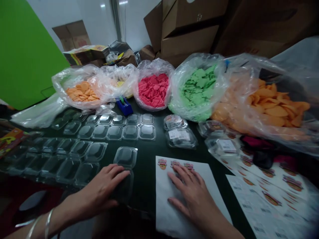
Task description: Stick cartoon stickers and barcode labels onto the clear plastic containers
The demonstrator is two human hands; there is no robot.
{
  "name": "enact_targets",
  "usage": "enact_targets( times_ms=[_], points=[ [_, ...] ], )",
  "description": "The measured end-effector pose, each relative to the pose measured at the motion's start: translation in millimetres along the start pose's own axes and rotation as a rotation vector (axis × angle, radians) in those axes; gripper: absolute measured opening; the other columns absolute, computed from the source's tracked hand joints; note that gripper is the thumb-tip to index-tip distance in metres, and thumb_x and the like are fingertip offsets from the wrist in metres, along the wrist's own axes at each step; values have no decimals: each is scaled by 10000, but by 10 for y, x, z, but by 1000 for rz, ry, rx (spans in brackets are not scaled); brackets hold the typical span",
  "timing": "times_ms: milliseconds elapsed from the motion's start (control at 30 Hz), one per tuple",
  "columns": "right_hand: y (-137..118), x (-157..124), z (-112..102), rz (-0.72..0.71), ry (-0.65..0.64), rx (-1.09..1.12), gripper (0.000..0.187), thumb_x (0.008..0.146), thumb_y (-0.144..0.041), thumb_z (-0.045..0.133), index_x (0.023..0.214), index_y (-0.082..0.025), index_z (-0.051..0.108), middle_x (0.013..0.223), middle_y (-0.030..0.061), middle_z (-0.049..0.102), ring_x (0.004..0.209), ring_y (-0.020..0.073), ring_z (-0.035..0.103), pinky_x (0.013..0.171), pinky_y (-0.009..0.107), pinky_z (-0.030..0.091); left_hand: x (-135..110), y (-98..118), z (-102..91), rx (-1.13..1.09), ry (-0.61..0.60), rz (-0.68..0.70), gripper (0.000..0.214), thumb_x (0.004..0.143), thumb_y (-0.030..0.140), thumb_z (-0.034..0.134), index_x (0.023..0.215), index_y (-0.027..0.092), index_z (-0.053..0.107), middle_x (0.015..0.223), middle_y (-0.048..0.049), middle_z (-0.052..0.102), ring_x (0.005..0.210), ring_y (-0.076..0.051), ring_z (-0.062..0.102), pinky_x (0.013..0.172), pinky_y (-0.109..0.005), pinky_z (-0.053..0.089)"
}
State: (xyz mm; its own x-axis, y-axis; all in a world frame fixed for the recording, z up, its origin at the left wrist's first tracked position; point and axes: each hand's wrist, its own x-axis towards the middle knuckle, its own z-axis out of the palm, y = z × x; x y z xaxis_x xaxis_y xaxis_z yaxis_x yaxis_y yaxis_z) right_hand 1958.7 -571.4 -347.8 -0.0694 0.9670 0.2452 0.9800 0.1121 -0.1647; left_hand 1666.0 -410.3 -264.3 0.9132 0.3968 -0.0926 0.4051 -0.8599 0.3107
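Note:
My left hand (102,186) lies over the near part of a clear plastic clamshell container (126,156) that stands unfolded at the table's front edge. Its fingers are stretched out and the thumb is apart from them. My right hand (190,191) rests with spread fingers on a white sticker sheet (164,196). Several small colourful round stickers (162,164) run along the top of that sheet, and the fingertips partly cover them. I see nothing gripped in either hand.
Rows of unfolded clear containers (96,151) stand to the left. Closed, labelled containers (181,137) are stacked mid-table. Behind are bags of pink (153,91), green (199,84) and orange pieces (276,103), plus a blue tape dispenser (124,107). More sticker sheets (251,189) lie right.

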Motion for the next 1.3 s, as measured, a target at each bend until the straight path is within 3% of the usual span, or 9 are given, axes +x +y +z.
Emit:
enact_targets(
  times_ms=[100, 233, 333, 433, 567, 667, 767, 1000, 1300],
  points=[
    [-7, 15, -28, -23, 3, 4, 524, 741, -353, 670, 1232, -214, 550, 1355, 177, 502, 1225, 359, 462, 967, 567, 358, -150, -45, 175, 1, -52, -36, 901, 638, 180, 766, 1409, 240, 303, 1387, -137, 433, 1271, -318, 392, 1030, -505, 403],
    [-163, 78, -88, 34, -55, 35, 514, 748, -322, 687, 1224, -176, 558, 1364, 192, 487, 1257, 364, 430, 996, 575, 341, -64, 4, 92, 70, 23, 17, 846, 701, 273, 745, 1417, 208, 300, 1448, -183, 352, 1311, -365, 344, 1014, -548, 405],
    [-306, 139, -123, 123, -79, 78, 519, 760, -352, 692, 1223, -158, 560, 1376, 196, 475, 1288, 371, 393, 1035, 584, 301, 178, 326, 0, 43, 192, 119, 580, 836, 237, 604, 1367, 208, 371, 1399, -155, 420, 1277, -310, 403, 1017, -504, 423],
    [-430, 36, -214, 186, -6, 138, 473, 787, -323, 662, 1213, -148, 557, 1345, 202, 504, 1265, 362, 428, 1024, 583, 331, 556, 758, 104, -125, 184, 284, 412, 911, 191, 480, 1318, 202, 418, 1297, -114, 524, 1181, -208, 507, 991, -373, 474],
    [-579, -760, -388, 313, 305, 267, 334, 860, -236, 550, 1190, -183, 542, 1205, 147, 612, 1111, 263, 579, 935, 423, 481, 973, 1068, 595, -84, 189, 334, 332, 927, 165, 441, 1253, 125, 488, 1283, -144, 554, 1232, -252, 471, 1030, -459, 429],
    [-669, -1544, -352, 683, 383, 337, 301, 841, -293, 591, 1138, -243, 583, 1055, 71, 692, 916, 225, 672, 808, 329, 547, 996, 1091, 914, 30, 179, 302, 302, 930, 220, 464, 1210, 136, 538, 1294, -141, 560, 1255, -294, 445, 1026, -541, 393],
    [-758, -1856, -153, 1115, 396, 538, 405, 739, -411, 689, 1090, -217, 633, 1053, 93, 709, 892, 274, 686, 743, 359, 570, 851, 1100, 1024, 47, 179, 350, 291, 941, 221, 434, 1197, 156, 555, 1294, -123, 569, 1244, -283, 456, 1014, -525, 397],
    [-801, -1129, 152, 1337, 526, 1882, 480, 564, -362, 833, 962, -134, 692, 879, 115, 746, 762, 265, 695, 746, 396, 548, 741, 1150, 1027, 85, 223, 431, 303, 934, 203, 412, 1200, 162, 551, 1284, -113, 568, 1238, -284, 429, 1026, -506, 363],
    [-891, -1022, -48, 1313, 530, 1943, 339, 648, -403, 794, 881, -164, 741, 763, 56, 726, 641, 176, 623, 635, 279, 498, 832, 1407, 984, -136, 238, 504, 207, 950, 204, 409, 967, 173, 613, 814, -56, 624, 740, -176, 519, 673, -326, 433]
  ],
)
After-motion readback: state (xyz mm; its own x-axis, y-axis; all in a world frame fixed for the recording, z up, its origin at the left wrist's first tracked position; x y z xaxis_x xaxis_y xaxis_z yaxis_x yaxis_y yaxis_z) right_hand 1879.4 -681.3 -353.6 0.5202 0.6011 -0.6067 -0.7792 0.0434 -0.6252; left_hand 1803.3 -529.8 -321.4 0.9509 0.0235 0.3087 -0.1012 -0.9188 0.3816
